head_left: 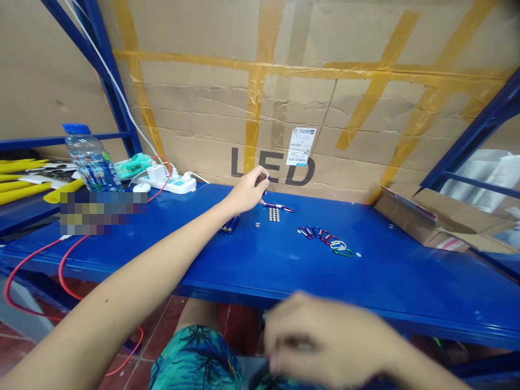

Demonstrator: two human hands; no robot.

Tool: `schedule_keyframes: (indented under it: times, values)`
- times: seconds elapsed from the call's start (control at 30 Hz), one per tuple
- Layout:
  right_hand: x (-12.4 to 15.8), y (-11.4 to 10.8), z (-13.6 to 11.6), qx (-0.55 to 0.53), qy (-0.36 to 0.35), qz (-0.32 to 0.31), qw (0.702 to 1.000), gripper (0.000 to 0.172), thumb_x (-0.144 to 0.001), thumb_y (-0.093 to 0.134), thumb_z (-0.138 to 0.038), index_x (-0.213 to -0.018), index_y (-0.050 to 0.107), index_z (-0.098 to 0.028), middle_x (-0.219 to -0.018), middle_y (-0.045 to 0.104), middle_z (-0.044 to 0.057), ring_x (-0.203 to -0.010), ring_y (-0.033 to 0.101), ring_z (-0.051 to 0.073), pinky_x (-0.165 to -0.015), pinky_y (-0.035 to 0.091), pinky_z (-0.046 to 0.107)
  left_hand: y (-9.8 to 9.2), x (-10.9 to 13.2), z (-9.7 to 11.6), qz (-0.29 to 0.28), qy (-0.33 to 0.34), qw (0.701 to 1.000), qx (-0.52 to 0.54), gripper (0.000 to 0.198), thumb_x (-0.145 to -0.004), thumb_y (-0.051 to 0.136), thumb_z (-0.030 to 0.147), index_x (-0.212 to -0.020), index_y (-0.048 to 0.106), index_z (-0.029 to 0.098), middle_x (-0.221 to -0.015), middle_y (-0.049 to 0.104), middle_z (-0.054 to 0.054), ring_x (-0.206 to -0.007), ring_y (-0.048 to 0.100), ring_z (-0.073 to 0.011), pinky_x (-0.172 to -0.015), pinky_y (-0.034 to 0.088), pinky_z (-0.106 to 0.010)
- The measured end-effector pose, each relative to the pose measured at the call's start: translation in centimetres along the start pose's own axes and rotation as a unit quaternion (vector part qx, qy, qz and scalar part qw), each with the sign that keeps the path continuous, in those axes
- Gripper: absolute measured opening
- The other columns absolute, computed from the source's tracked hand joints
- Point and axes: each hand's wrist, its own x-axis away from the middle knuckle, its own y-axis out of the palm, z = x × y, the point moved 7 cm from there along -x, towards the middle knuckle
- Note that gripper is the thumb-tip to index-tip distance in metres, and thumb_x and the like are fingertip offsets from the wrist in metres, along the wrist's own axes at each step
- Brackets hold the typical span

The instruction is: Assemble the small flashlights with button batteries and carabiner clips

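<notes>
My left hand (248, 190) reaches to the back of the blue table, its fingers closed on a small dark purple pen-like thing (267, 184), mostly hidden by the fingers. Just beside it lies a purple pen-like tube (279, 207) with a silvery part. Below that, small silvery round pieces like button cells (274, 215) sit in neat rows, with a small separate group (257, 225) to their left. Dark blue tubes (230, 224) lie partly behind my left forearm. Blurred by motion, my right hand (325, 338) hangs in front of the table edge, fingers curled; nothing is clearly visible in it.
Several coloured carabiners (325, 238) lie in a curved row on the blue table (390, 281). An open cardboard box (430, 222) stands at the right. A water bottle (93, 162), power strip (174, 184) and red cable (65, 265) are at the left. Taped cardboard (195, 108) forms the back.
</notes>
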Motion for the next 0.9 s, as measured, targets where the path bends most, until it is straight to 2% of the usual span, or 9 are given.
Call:
schedule_keyframes:
  times: [0.03,0.1,0.17,0.27,0.37,0.53,0.67,0.8,0.9]
  values:
    - [-0.6,-3.5,-0.3,0.025,-0.029,0.07,0.997,0.018,-0.093,0.055,-0.032,-0.086,0.071,-0.025,-0.085,0.073,0.001,-0.076,0.065,0.016,-0.075,0.048,0.028,0.1,-0.1,-0.4,0.001,-0.012,0.999,0.032,0.003,-0.093,0.047,0.018,-0.093,0.048,0.021,-0.081,0.054,-0.002,-0.075,0.058,-0.0156,-0.058,0.052,-0.027]
    - [-2.2,-9.7,0.9,0.113,-0.021,0.219,0.969,0.018,-0.095,0.052,-0.024,-0.086,0.067,-0.02,-0.086,0.071,0.004,-0.079,0.062,0.016,-0.076,0.045,0.029,0.1,-0.3,-1.0,0.009,-0.028,0.997,0.073,0.007,-0.094,0.045,0.014,-0.093,0.045,0.021,-0.081,0.054,-0.002,-0.075,0.058,-0.0153,-0.054,0.051,-0.025]
    - [-4.6,-12.4,3.4,0.178,0.033,0.237,0.955,0.011,-0.093,0.056,-0.02,-0.097,0.066,-0.016,-0.083,0.069,0.005,-0.078,0.06,0.018,-0.073,0.044,0.03,0.1,-0.5,-1.5,0.019,-0.038,0.995,0.087,0.01,-0.093,0.044,0.01,-0.092,0.044,0.021,-0.082,0.057,-0.002,-0.074,0.058,-0.014,-0.052,0.05,-0.023]
    - [-7.7,-12.5,5.9,0.229,0.048,0.195,0.953,0.016,-0.092,0.06,-0.02,-0.106,0.066,-0.014,-0.093,0.071,0.009,-0.086,0.062,0.021,-0.078,0.045,0.031,-0.1,-0.6,-1.9,0.028,-0.051,0.995,0.081,0.014,-0.093,0.045,0.007,-0.09,0.043,0.02,-0.082,0.064,-0.002,-0.065,0.056,-0.0104,-0.052,0.048,-0.021]
    - [-9.1,-11.4,6.5,0.264,0.041,0.191,0.945,0.016,-0.094,0.058,-0.02,-0.104,0.069,-0.014,-0.108,0.068,0.015,-0.099,0.061,0.025,-0.084,0.044,0.034,-0.6,-0.6,-2.3,0.05,-0.052,0.995,0.068,0.014,-0.092,0.049,0.006,-0.087,0.045,0.019,-0.078,0.065,0.0,-0.059,0.054,-0.0084,-0.052,0.046,-0.02]
    - [-9.4,-11.0,7.1,0.259,0.026,0.201,0.944,0.013,-0.091,0.059,-0.013,-0.084,0.07,-0.016,-0.094,0.071,0.01,-0.091,0.063,0.022,-0.081,0.045,0.031,-1.0,-0.7,-2.8,0.066,-0.044,0.995,0.056,0.012,-0.089,0.054,0.007,-0.088,0.049,0.018,-0.076,0.064,0.0,-0.066,0.058,-0.0104,-0.055,0.046,-0.021]
    - [-7.5,-13.7,9.2,0.111,0.03,0.305,0.945,0.01,-0.085,0.064,-0.015,-0.076,0.068,-0.018,-0.076,0.071,0.004,-0.071,0.063,0.017,-0.07,0.045,0.029,-0.4,-0.6,-2.8,0.037,-0.035,0.998,0.029,0.007,-0.089,0.055,0.01,-0.09,0.054,0.016,-0.081,0.065,-0.002,-0.071,0.06,-0.0123,-0.06,0.049,-0.023]
    - [-3.9,-17.2,11.3,-0.058,0.03,0.47,0.88,0.008,-0.082,0.064,-0.023,-0.077,0.064,-0.017,-0.066,0.066,0.002,-0.06,0.06,0.016,-0.058,0.045,0.029,0.9,0.0,-2.2,-0.017,-0.018,0.999,-0.024,0.005,-0.089,0.059,0.016,-0.092,0.063,0.016,-0.082,0.066,-0.003,-0.07,0.059,-0.0126,-0.063,0.049,-0.026]
    - [-2.7,-18.2,11.3,-0.133,-0.01,0.502,0.854,0.013,-0.08,0.066,-0.029,-0.082,0.063,-0.017,-0.072,0.068,0.004,-0.055,0.058,0.014,-0.053,0.046,0.029,2.2,0.6,-1.7,-0.067,-0.013,0.997,-0.041,0.011,-0.089,0.058,0.02,-0.096,0.066,0.017,-0.081,0.065,-0.003,-0.066,0.058,-0.0126,-0.058,0.047,-0.025]
